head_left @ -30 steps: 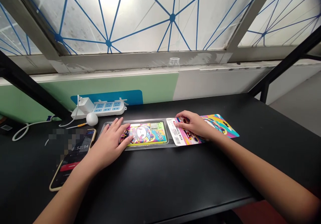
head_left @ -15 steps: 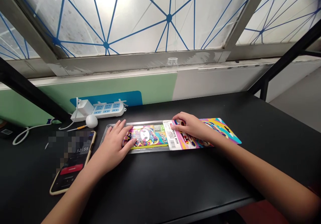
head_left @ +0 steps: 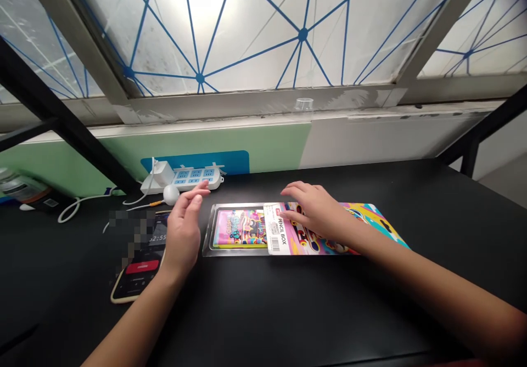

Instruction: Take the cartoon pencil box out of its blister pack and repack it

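Observation:
A colourful pencil box (head_left: 236,229) lies in a clear plastic tray (head_left: 209,246) on the black desk. The tray's right part is hidden under a bright printed card sleeve (head_left: 274,246) marked "PENCIL BOX". My left hand (head_left: 184,238) is raised just left of the tray, between it and the phone, fingers stretched out and holding nothing. Over the sleeve's upper left part is my right hand (head_left: 315,209), fingers spread. Whether its fingertips touch the card I cannot tell.
A phone (head_left: 142,268) in a pale case lies at the left, partly behind my left wrist. Behind it are a white power strip (head_left: 214,179), a round white device (head_left: 171,195) and cables. A bottle (head_left: 27,187) lies far left. Black metal bars rise at both sides.
My left hand has lifted off the pencil box and moved left of the tray. Less of the tray shows outside the sleeve. My right hand stays over the sleeve; the view has swung left.

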Tool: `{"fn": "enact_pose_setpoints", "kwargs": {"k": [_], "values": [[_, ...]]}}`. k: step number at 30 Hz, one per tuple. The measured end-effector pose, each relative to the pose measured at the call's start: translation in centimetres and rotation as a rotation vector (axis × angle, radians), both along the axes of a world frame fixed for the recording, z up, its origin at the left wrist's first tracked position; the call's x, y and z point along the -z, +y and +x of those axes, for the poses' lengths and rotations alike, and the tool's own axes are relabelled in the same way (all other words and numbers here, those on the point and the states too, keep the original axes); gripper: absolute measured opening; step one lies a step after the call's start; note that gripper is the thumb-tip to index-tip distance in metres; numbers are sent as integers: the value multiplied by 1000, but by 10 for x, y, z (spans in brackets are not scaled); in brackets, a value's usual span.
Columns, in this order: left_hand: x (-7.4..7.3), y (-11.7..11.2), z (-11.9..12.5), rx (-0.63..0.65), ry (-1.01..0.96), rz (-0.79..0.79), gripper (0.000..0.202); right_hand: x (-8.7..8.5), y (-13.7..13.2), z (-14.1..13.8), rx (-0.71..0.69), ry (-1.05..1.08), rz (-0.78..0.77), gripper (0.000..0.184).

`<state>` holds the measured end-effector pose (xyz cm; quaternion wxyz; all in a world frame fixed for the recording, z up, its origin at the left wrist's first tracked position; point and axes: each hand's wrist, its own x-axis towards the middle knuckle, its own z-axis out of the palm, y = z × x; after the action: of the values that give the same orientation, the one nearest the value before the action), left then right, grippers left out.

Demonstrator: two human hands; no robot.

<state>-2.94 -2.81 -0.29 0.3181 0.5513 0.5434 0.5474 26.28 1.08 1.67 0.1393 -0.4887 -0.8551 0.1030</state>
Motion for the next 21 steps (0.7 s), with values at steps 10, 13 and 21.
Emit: {"fn": "enact_pose_setpoints", "kwargs": {"k": [10, 13, 21], "values": [[13, -1, 11, 102, -228, -72, 53, 58, -78, 5, -68, -311, 400, 111], [13, -5, 15, 122, -293, -64, 52, 57, -78, -33, -128, -376, 374, 122], [11, -8, 16, 140, -376, -45, 47, 28, -70, -115, -245, -396, 228, 116]]}}
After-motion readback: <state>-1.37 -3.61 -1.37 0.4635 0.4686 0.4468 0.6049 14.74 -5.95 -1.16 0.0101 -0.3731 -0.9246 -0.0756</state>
